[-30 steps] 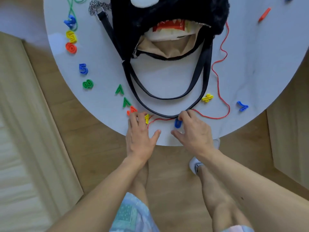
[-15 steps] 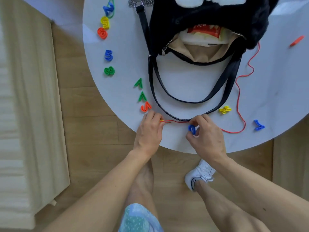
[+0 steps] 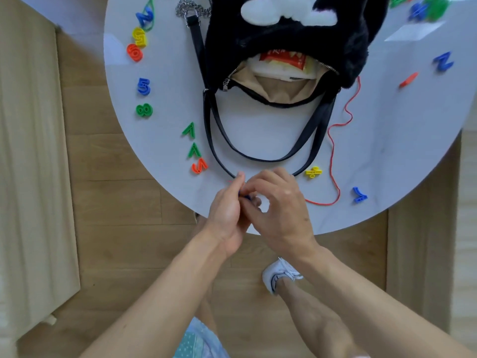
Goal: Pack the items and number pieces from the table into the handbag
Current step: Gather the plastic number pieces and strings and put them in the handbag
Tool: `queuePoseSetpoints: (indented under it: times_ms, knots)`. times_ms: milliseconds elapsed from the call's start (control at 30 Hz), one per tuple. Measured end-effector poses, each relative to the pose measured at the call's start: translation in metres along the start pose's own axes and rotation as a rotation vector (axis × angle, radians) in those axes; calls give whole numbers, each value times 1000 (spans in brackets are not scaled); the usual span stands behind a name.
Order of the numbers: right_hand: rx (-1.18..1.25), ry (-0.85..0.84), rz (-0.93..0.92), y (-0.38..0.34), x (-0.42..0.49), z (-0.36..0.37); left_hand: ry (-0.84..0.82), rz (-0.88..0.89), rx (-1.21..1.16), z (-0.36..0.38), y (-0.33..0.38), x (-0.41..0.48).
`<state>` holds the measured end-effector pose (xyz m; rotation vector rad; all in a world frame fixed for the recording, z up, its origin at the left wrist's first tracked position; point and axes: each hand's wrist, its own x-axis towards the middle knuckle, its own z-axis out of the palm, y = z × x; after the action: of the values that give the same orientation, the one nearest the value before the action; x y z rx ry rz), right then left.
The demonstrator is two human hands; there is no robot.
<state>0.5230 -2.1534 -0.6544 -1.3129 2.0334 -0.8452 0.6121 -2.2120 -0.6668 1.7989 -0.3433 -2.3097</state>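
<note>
Low in the middle, your left hand (image 3: 227, 215) and right hand (image 3: 281, 210) pinch a small, light, hard blue number piece (image 3: 244, 197) by its edges.

A fluffy black handbag (image 3: 284, 34) with white plush patches lies open on a smooth, glossy white surface (image 3: 258, 130), showing a matt tan cloth lining (image 3: 281, 89), a metal zipper (image 3: 229, 76) and a shiny red packet (image 3: 284, 58) inside. Its smooth black straps (image 3: 214, 135), leather-like with a slight sheen, end beside a bright metal chain (image 3: 188, 7). Glossy plastic number pieces (image 3: 144, 86) and a thin red string (image 3: 333, 140) lie around the handbag. Below, the floor (image 3: 116, 202) is matt wood planks.
</note>
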Motion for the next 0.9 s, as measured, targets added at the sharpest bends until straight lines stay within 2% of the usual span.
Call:
queuePoseSetpoints:
  times_ms: [67, 167, 267, 333, 400, 600, 733, 900]
  knots:
    - [92, 24, 53, 7, -6, -9, 90, 63, 58, 11, 0, 0]
    - [132, 177, 286, 37, -17, -28, 85, 88, 50, 26, 0, 3]
    - [-67, 280, 524, 94, -28, -55, -12, 56, 109, 36, -5, 6]
    - [-248, 244, 660, 128, -35, -67, -71, 49, 171, 39, -11, 7]
    - [-337, 169, 720, 153, -42, -71, -110, 58, 220, 44, -19, 9]
    - [-338, 56, 570, 175, -40, -64, -38, 129, 345, 55, -41, 17]
    - [-208, 82, 402, 156, -25, -64, -11, 123, 329, 61, -50, 25]
    - [-242, -55, 273, 131, 1, -42, 14, 100, 357, 64, -54, 28]
